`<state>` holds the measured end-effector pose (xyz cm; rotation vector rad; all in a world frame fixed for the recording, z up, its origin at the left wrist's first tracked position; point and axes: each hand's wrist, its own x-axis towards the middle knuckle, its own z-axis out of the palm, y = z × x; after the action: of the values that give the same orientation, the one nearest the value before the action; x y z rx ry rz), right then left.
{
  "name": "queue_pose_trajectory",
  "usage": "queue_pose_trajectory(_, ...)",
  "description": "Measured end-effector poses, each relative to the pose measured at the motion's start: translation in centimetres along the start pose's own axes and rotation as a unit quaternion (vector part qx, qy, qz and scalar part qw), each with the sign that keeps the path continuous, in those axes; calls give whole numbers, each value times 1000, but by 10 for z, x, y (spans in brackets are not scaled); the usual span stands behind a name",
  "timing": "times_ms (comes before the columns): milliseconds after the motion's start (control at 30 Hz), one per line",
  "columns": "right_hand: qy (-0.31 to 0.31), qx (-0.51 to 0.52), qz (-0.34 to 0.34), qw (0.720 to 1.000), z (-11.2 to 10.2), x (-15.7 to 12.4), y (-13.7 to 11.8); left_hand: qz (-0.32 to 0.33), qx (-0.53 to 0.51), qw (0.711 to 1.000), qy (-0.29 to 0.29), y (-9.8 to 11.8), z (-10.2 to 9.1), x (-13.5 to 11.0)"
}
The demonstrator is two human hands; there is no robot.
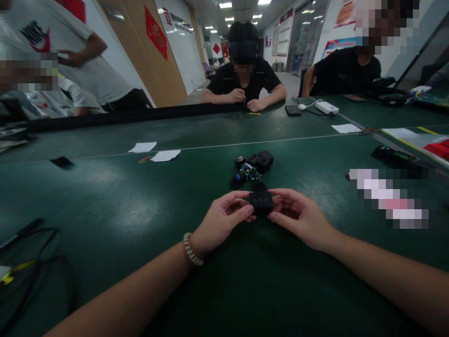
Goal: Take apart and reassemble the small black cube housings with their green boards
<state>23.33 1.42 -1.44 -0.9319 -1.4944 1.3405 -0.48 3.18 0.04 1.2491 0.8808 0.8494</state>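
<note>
A small black plastic box point(262, 201) with raised lettering on its face is held between my two hands, just above the green table. My left hand point(229, 213), with a beaded bracelet at the wrist, pinches the box's left end between thumb and fingers. At the opposite end, the thumb and fingers of my right hand point(303, 215) close on its right side. Right behind the box lies a small pile of black plastic parts point(264, 161) and a green circuit board point(250, 172) with components on it. The underside of the box is hidden.
Black cables point(42, 252) lie at the left edge. White paper slips point(165, 155) rest near the table seam. A blurred-out flat object point(389, 196) is on the right. Beyond, a white power strip point(327, 108) and a black adapter point(293, 110) sit near a person in black leaning on the table point(105, 196).
</note>
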Motion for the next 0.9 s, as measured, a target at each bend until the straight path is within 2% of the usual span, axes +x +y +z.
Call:
queue_pose_trajectory(500,-15,31,-11,999,3,-1,-2,-3,-74,997,8,-2,0,2)
queue_pose_trajectory(900,-8,-7,8,1000,1,-2,1,24,-77,997,10,-1,0,2)
